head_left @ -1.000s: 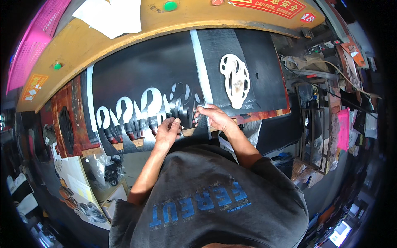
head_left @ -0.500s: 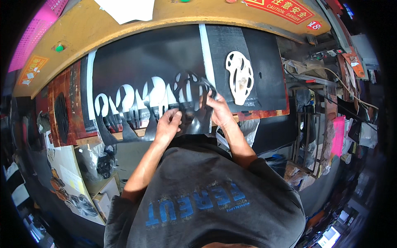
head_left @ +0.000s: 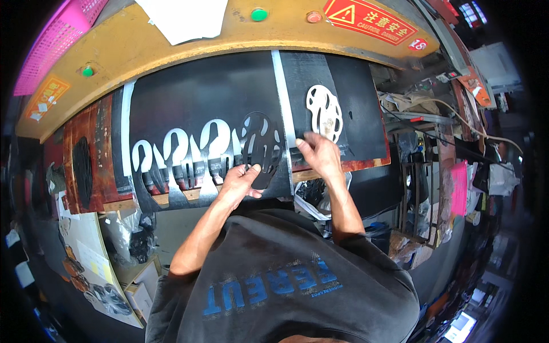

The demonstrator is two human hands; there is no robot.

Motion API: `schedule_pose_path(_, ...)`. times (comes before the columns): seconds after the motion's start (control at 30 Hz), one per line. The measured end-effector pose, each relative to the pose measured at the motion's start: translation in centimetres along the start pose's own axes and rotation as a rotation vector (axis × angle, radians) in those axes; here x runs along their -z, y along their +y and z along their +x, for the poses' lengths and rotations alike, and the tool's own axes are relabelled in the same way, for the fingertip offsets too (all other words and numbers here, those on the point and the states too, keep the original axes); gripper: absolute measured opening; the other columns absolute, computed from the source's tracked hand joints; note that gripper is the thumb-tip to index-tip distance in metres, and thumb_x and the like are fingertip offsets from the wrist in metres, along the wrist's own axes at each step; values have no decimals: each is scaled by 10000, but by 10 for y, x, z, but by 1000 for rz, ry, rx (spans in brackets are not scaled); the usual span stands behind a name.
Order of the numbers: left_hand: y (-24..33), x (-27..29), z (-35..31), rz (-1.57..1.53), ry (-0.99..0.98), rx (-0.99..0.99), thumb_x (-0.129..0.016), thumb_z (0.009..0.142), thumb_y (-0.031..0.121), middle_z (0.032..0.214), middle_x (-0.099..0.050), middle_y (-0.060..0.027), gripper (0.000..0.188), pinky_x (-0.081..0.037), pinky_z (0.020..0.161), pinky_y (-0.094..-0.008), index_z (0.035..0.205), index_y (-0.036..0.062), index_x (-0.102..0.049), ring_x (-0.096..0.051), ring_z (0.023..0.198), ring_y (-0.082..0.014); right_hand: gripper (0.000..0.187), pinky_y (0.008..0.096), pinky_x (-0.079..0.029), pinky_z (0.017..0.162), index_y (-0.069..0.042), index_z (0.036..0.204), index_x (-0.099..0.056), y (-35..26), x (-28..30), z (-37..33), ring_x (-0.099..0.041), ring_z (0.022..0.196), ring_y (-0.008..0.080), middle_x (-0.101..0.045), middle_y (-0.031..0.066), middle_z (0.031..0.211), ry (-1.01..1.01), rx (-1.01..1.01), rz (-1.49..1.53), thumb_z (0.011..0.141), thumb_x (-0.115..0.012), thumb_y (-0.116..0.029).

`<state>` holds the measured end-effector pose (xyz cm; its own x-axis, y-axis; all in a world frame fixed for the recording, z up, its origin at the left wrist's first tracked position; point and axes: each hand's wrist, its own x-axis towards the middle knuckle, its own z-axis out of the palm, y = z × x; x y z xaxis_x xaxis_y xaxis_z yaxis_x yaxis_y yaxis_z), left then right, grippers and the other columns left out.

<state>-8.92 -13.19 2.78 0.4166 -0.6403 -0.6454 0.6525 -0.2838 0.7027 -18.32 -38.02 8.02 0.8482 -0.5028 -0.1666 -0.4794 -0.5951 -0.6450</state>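
My left hand (head_left: 243, 182) pinches the lower edge of a black oval cut-out piece (head_left: 262, 143) with slots in it, thumb on top and fingers underneath. The piece lies over the right end of a black sheet (head_left: 171, 182), whose near strip has several curved holes cut through it. My right hand (head_left: 323, 155) is off the sheet, thumb and forefinger apart with nothing seen between them. It is just by the near end of a cream-white cutting die (head_left: 326, 111), an oval frame with several openings, and partly covers that end. Its fingertips are slightly blurred.
A yellow machine beam (head_left: 189, 54) with green buttons (head_left: 259, 15) and a red one (head_left: 314, 17) spans the far side. A pale strip (head_left: 279, 74) crosses the black work surface. At left lies a dark oval piece (head_left: 83, 171) on a reddish board; a pink basket (head_left: 57, 46) stands far left.
My right hand has let go of the black piece and moved right toward the cream-white die. The black piece now lies flatter, and my left hand has shifted slightly right and toward me.
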Motion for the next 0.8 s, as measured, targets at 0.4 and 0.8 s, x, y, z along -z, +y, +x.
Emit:
schedule_pose_path(0.4,19,-2,9,-56,-175,-211,-505,1049,-24,1133,-717,-71,292,-654,912,-365,1285,-37,-677,-713,967,-158,310,447,-578,923,-7,1236,-738,-3,-58,5,-703,1084,377,-732,170,1124,-109,511,189,1014,-727,-224)
schedule_pose_path(0.8,-35,52,-26,172,338,-72,-550,1032,95,978,-676,-43,205,-621,523,-292,1154,7,-689,-643,749,-129,381,547,-530,934,11,1042,-696,68,-11,187,-667,1051,485,-699,275,1090,524,174,-133,1092,-576,-347)
